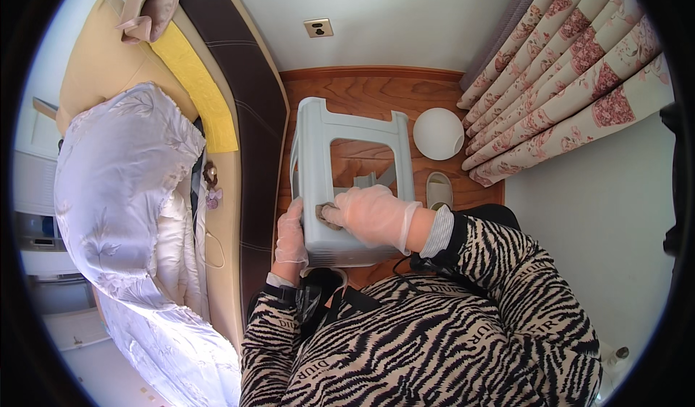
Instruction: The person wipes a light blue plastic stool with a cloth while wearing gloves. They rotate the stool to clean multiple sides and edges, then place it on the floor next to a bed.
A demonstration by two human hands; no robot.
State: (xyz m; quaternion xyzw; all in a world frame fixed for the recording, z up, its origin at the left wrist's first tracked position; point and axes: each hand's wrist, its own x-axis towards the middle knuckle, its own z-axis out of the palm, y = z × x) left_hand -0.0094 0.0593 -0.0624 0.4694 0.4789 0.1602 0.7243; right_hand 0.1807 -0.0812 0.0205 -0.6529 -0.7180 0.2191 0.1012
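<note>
A pale grey-blue plastic stool (pixel 313 168) lies on its side on the wooden floor before me, with its legs pointing away. My left hand (pixel 291 236), in a clear thin glove, rests against the stool's left side near the seat end. Gloved in the same way, my right hand (pixel 372 215) presses a small grey-brown cloth or pad (pixel 329 216) onto the stool's upper side panel. Its fingertips cover part of the pad. The palms of both hands are hidden.
A bed with a dark padded edge (pixel 260 135) and a lilac quilt (pixel 125 173) stands left. A white globe (pixel 438 134) and a slipper (pixel 439 191) lie right of the stool. Floral curtains (pixel 586 76) hang at upper right. A wall socket (pixel 318 27) is ahead.
</note>
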